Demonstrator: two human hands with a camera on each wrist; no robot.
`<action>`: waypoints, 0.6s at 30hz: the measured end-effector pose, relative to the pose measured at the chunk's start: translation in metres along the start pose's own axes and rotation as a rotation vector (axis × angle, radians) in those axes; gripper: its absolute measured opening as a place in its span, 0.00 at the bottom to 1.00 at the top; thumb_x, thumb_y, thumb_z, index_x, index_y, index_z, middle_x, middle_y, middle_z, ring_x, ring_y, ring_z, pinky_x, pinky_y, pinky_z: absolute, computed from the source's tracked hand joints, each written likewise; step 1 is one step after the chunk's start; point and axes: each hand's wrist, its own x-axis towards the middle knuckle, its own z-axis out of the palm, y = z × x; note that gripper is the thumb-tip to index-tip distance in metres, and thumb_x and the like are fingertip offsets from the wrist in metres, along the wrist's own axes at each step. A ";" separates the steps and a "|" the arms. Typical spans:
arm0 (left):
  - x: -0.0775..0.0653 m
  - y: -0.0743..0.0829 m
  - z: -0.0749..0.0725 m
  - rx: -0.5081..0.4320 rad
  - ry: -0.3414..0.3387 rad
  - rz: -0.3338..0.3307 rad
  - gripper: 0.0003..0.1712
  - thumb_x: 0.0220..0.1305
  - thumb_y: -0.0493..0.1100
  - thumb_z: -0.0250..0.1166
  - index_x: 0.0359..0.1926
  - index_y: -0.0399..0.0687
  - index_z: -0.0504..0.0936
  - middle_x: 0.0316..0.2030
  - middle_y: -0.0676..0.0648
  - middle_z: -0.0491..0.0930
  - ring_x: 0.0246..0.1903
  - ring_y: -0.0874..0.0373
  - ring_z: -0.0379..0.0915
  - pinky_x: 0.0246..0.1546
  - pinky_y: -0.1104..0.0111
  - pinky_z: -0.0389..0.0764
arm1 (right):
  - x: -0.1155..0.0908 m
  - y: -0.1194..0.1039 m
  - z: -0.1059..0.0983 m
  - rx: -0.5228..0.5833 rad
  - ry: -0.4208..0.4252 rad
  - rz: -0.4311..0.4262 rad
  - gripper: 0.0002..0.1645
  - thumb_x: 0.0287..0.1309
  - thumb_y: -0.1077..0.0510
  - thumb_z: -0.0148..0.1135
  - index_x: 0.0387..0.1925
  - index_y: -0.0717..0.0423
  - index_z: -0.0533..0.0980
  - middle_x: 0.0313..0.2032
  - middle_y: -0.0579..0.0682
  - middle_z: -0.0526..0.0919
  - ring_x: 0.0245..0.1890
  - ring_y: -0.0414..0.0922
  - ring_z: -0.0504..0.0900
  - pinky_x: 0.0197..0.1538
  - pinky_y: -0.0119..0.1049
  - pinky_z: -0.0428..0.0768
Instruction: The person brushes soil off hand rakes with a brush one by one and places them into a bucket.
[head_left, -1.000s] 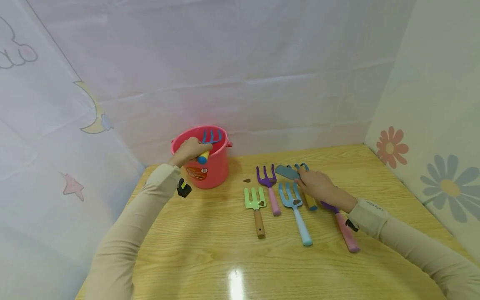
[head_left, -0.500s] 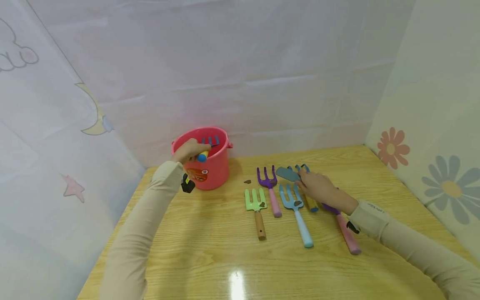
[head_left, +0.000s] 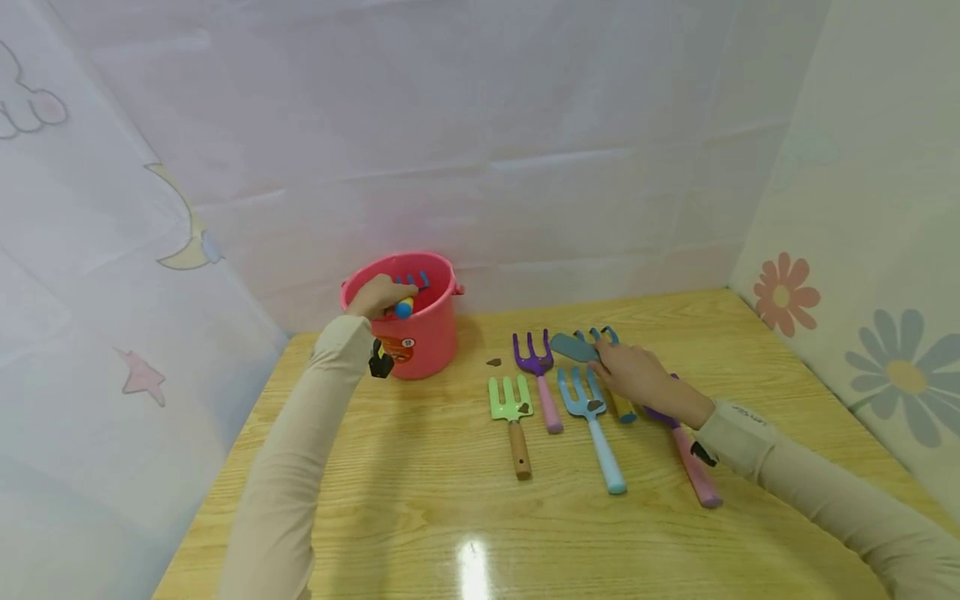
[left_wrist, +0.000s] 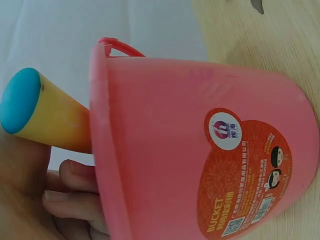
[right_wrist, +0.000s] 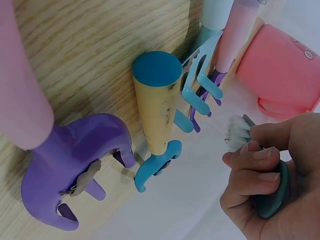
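Over the pink bucket [head_left: 435, 342], my left hand [head_left: 377, 296] grips a small hand rake with a yellow handle and blue end cap [left_wrist: 21, 100]. Its blue tines [head_left: 412, 281] show inside the bucket's mouth, and the left fingers [left_wrist: 80, 200] are at the rim, partly hidden by the wall. My right hand [head_left: 636, 375] holds a brush with a dark green handle [head_left: 573, 347] and white bristles [right_wrist: 238, 133]. Below that hand a second yellow-handled blue rake [right_wrist: 157, 105] lies on the table, partly covered in the head view.
On the wooden table [head_left: 420, 517] lie a green fork [head_left: 511, 408], a purple fork with pink handle [head_left: 534, 363], a light blue fork [head_left: 600, 442] and another pink-handled purple tool [head_left: 696, 467]. Brown bits of dirt [head_left: 493, 362] lie among them. Printed cloth surrounds the table.
My left hand has shifted slightly, and the rake's tines have moved left and lower into the bucket. The right hand keeps its place with the brush.
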 end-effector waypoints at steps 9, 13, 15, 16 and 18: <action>0.006 -0.009 0.007 -0.091 -0.023 -0.042 0.23 0.65 0.48 0.61 0.16 0.49 0.64 0.11 0.53 0.62 0.12 0.62 0.58 0.19 0.70 0.62 | -0.001 0.000 0.000 0.006 -0.031 0.013 0.15 0.71 0.57 0.56 0.42 0.69 0.72 0.19 0.47 0.70 0.14 0.41 0.69 0.17 0.31 0.65; 0.005 -0.011 0.007 -0.151 -0.046 -0.086 0.22 0.65 0.48 0.62 0.18 0.48 0.66 0.12 0.52 0.64 0.12 0.61 0.60 0.20 0.70 0.64 | -0.001 -0.001 0.000 0.002 -0.036 0.013 0.17 0.71 0.57 0.56 0.46 0.72 0.72 0.20 0.48 0.73 0.14 0.42 0.71 0.17 0.32 0.66; 0.005 -0.011 0.007 -0.169 -0.050 -0.105 0.22 0.66 0.49 0.62 0.18 0.48 0.66 0.12 0.52 0.65 0.12 0.61 0.60 0.21 0.70 0.66 | -0.001 -0.001 0.000 -0.001 -0.035 0.010 0.18 0.70 0.57 0.56 0.46 0.73 0.72 0.21 0.48 0.74 0.14 0.42 0.71 0.17 0.32 0.67; 0.005 -0.011 0.007 -0.171 -0.045 -0.114 0.22 0.66 0.49 0.62 0.18 0.48 0.66 0.12 0.52 0.65 0.13 0.61 0.61 0.21 0.70 0.66 | -0.002 -0.002 0.000 -0.002 -0.032 0.008 0.18 0.70 0.58 0.56 0.47 0.73 0.72 0.21 0.49 0.74 0.14 0.42 0.71 0.17 0.32 0.67; 0.005 -0.011 0.008 -0.161 -0.036 -0.123 0.23 0.67 0.50 0.61 0.18 0.48 0.66 0.12 0.52 0.65 0.13 0.61 0.61 0.22 0.70 0.67 | -0.002 -0.002 0.001 -0.007 -0.029 0.005 0.18 0.70 0.58 0.57 0.47 0.73 0.72 0.21 0.49 0.74 0.14 0.41 0.71 0.17 0.32 0.67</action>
